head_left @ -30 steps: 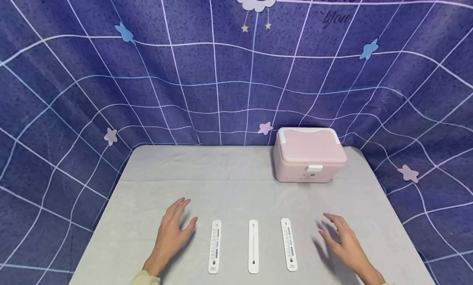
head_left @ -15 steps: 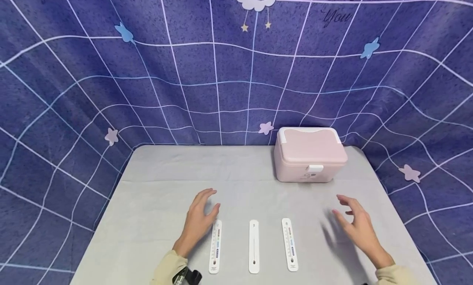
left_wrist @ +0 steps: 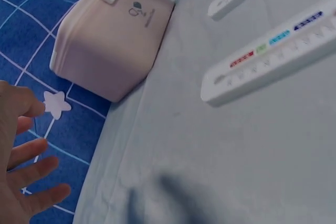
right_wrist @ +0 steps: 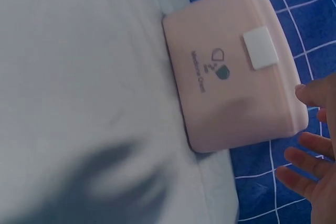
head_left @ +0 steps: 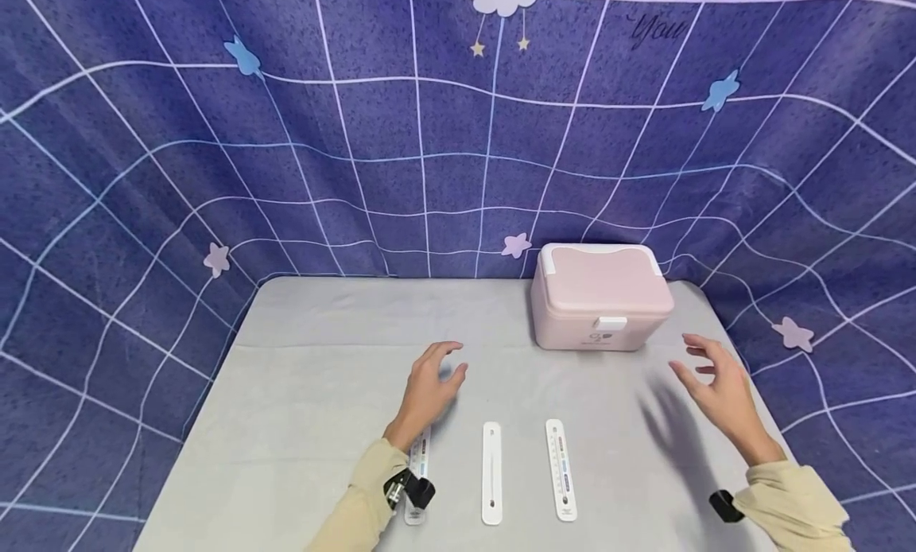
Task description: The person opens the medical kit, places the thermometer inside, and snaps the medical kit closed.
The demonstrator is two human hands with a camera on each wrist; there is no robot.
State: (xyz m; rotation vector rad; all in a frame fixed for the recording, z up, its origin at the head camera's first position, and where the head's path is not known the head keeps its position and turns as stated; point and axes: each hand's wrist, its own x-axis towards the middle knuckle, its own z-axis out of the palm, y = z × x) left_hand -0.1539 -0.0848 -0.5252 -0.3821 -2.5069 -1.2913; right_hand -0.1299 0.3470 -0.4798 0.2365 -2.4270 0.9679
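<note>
A pink medicine chest (head_left: 603,297) with a white latch (head_left: 610,324) stands closed at the back right of the table. My right hand (head_left: 724,389) hovers just in front of its right side, fingers loosely bent and holding nothing. Farther left and lower, my left hand (head_left: 428,391) is raised over the table with thumb and fingers apart. Beneath the left forearm lies a white thermometer (head_left: 415,512), partly covered by the wrist and sleeve. A plainer white thermometer (head_left: 491,474) lies in the middle, and another thermometer with coloured marks (head_left: 561,471) lies right of it.
The table (head_left: 315,361) has a grey cloth cover. Behind it and at both sides hangs a blue curtain (head_left: 358,138) with grid lines and stars. Each sleeve has a small black device at the wrist, such as the left wrist device (head_left: 409,488).
Both hands have moved forward over the table, the left also rightward past the left thermometer, the right toward the chest's right side. The chest and thermometers have stayed in place.
</note>
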